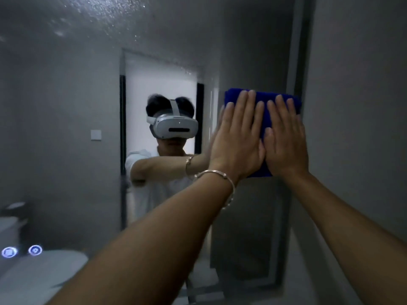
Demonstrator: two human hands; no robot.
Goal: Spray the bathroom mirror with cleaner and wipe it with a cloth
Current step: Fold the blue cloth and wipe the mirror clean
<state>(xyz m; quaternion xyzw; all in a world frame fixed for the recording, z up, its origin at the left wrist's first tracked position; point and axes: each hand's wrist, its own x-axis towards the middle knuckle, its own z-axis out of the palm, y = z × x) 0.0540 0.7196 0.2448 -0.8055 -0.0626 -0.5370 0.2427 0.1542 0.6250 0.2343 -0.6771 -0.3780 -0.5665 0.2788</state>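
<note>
Left hand (239, 144), right hand (286, 148), pressing cloth (263, 96), mirror (66, 102)

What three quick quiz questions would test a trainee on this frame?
1. True or false: only the right hand presses the cloth.
2. Where on the mirror is the cloth? A) by its right edge B) upper left C) bottom middle
3. Fill in: droplets show on the mirror's ___ part.
Key: 1 false, the left hand lies flat on it too; 2 A; 3 upper.
</note>
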